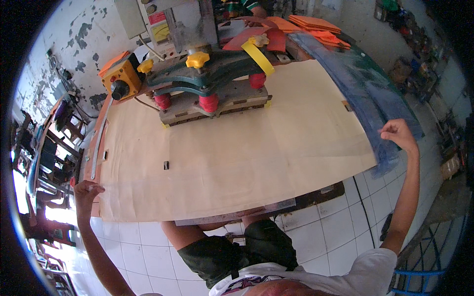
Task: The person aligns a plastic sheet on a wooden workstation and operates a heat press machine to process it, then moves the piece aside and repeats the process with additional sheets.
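Note:
A faint, see-through plastic sheet [207, 180] seems to stretch over the cream board [306, 108] on the table; its edges are hard to make out. At the board's near left corner, my left hand [88, 193] is closed in a pinch on what looks like this sheet's edge. My right hand [399, 134] is raised off the right side, thumb and fingers pinched together, apparently on the sheet's other end. Beneath and beside it lies a pile of bluish clear plastic sheets [340, 74]. A press head with yellow knobs [198, 60] and red posts stands over the board's far part.
A yellow control box with a black knob [120, 90] sits left of the press. A metal ruler [101, 140] lies along the left edge, and a small black piece [166, 165] on the board. Orange folded sheets [314, 23] are stacked behind. Another person's hand [257, 12] shows at the back.

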Demonstrator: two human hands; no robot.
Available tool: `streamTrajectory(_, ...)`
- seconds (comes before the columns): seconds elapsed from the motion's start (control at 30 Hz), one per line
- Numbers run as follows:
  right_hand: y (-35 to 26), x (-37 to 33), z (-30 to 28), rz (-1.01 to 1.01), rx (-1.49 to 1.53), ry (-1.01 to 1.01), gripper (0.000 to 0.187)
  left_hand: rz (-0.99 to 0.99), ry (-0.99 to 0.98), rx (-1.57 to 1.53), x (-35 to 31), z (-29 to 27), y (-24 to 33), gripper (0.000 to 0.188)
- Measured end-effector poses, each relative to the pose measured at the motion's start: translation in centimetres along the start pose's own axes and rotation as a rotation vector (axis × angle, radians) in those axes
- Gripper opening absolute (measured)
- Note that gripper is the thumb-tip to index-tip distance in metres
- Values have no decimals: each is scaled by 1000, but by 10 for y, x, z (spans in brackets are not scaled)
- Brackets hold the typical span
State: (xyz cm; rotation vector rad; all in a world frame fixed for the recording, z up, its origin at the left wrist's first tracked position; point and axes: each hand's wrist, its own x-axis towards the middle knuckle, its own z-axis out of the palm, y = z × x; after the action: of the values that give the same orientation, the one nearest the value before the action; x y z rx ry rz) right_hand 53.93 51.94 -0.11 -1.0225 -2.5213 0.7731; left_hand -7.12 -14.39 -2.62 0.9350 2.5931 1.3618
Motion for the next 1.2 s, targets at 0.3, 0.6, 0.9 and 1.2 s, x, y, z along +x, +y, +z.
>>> streamTrajectory(0.3,2,28,32,14,748,214,21,82,191,-337,28,-10,-52,19)
streamTrajectory(0.6,6,82,62,420,425,259,26,-93,140,-106,71,43,-34,27)
streamTrajectory(0.9,28,154,97,340,162,174,30,-145,110,222,123,58,-60,31)
streamTrajectory(1.2,74,174,113,32,-51,530,35,40,325,620,147,66,-105,37)
